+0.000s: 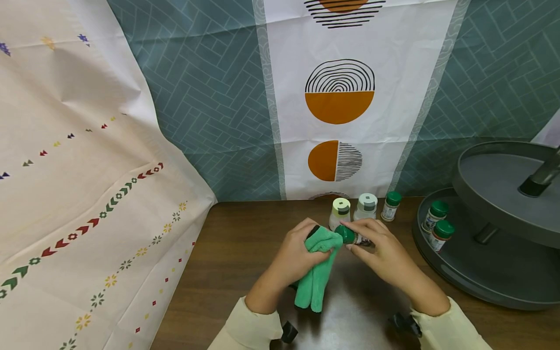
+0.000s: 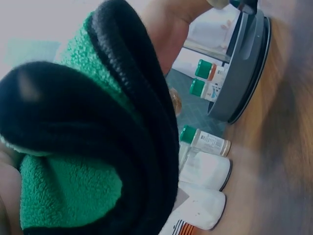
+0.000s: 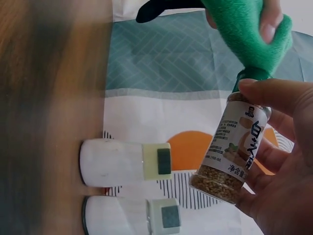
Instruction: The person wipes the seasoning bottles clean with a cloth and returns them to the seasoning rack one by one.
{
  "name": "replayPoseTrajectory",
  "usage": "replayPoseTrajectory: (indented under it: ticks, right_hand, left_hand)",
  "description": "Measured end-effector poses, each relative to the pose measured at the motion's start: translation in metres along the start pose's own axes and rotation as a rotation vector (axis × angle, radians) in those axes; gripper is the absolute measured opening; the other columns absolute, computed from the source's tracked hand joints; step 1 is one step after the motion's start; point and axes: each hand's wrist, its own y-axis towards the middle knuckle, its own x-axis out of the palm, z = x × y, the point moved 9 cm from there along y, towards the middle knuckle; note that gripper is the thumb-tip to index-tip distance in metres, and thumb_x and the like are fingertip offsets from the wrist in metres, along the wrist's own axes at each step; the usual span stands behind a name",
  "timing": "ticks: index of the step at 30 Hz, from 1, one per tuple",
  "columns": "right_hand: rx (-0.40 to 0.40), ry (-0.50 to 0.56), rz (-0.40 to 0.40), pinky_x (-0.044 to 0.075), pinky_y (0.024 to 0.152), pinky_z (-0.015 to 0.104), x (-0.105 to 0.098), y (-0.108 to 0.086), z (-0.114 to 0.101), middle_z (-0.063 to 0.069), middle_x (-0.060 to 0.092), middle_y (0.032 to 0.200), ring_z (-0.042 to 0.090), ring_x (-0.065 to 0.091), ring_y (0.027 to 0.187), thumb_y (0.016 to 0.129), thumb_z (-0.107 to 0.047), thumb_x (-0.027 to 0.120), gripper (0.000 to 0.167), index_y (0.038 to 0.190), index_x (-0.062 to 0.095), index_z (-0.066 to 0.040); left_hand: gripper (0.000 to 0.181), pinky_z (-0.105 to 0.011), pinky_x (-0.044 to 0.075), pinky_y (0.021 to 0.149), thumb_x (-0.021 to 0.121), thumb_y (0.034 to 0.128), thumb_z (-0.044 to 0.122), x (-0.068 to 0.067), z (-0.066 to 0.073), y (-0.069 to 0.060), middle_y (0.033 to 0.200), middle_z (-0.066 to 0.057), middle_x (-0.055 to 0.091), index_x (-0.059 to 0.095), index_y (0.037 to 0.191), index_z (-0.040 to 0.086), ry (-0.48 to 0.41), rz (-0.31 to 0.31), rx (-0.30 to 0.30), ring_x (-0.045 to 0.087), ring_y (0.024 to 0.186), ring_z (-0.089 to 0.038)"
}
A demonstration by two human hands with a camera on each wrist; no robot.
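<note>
My left hand grips a folded green cloth with a black edge, and part of the cloth presses against a green cap. That cap belongs to a small spice jar with a white printed label and brown grains inside. My right hand pinches the jar between thumb and fingers, holding it tilted above the table. In the left wrist view the cloth fills much of the picture and hides the held jar.
Behind the hands stand a yellow-topped shaker, a white-topped shaker and a green-capped jar on the wooden table. At right, a grey two-tier rack bears two green-capped jars. Patterned cloths hang behind and at left.
</note>
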Motion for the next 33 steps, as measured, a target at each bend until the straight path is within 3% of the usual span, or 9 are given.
replayPoseTrajectory:
  ticks: [6,13,19,26,29,33]
  right_hand:
    - [0.013,0.007,-0.041,0.053,0.083,0.034,0.008,-0.001,0.001,-0.002,0.065,0.123,0.015,0.055,0.113,0.083,-0.004,0.081,0.058,0.137,0.064,-0.017]
    - [0.020,0.003,-0.084,0.055,0.087,0.045,0.012,-0.002,-0.003,0.000,0.063,0.129,0.022,0.056,0.119,0.086,-0.010,0.080,0.052,0.136,0.065,-0.015]
    - [0.031,0.032,-0.072,0.054,0.085,0.039,0.010,-0.003,-0.006,-0.001,0.063,0.129,0.019,0.056,0.118,0.087,-0.012,0.079,0.056,0.140,0.061,-0.019]
    - [0.150,0.234,-0.061,0.055,0.088,0.022,0.008,-0.003,0.002,-0.004,0.067,0.122,0.003,0.059,0.108,0.092,-0.018,0.075,0.050,0.139,0.058,-0.018]
    - [0.169,0.314,-0.060,0.056,0.090,0.021,0.008,-0.003,0.004,-0.003,0.070,0.115,0.002,0.063,0.106,0.095,-0.017,0.072,0.044,0.137,0.058,-0.015]
    - [0.164,0.414,-0.053,0.057,0.080,0.023,0.009,-0.003,0.002,0.001,0.069,0.103,0.004,0.065,0.093,0.097,-0.009,0.067,0.038,0.135,0.059,-0.012]
  left_hand:
    - [0.029,-0.024,0.056,0.080,0.078,0.0867,0.017,0.001,0.000,-0.001,0.109,0.007,0.063,0.070,0.114,0.017,-0.051,-0.003,-0.011,0.062,0.091,-0.007]
    - [0.029,-0.026,0.057,0.085,0.079,0.0877,0.018,-0.008,-0.002,0.002,0.112,0.005,0.063,0.070,0.116,0.016,-0.110,0.077,-0.023,0.064,0.096,-0.010]
    - [0.032,-0.025,0.056,0.086,0.079,0.0878,0.019,-0.015,-0.006,0.003,0.114,0.000,0.064,0.069,0.117,0.014,-0.104,0.129,-0.041,0.064,0.099,-0.013]
    - [0.035,-0.027,0.056,0.089,0.081,0.0870,0.021,-0.022,-0.008,0.003,0.114,0.000,0.064,0.069,0.120,0.016,-0.145,0.180,-0.041,0.064,0.101,-0.015]
    - [0.038,-0.028,0.056,0.090,0.081,0.0868,0.023,-0.022,-0.006,0.002,0.116,0.003,0.063,0.068,0.121,0.018,-0.154,0.191,-0.031,0.063,0.103,-0.013]
    - [0.039,-0.029,0.056,0.092,0.082,0.0865,0.022,-0.022,0.001,0.000,0.118,0.003,0.063,0.067,0.122,0.018,-0.179,0.212,0.010,0.063,0.106,-0.014]
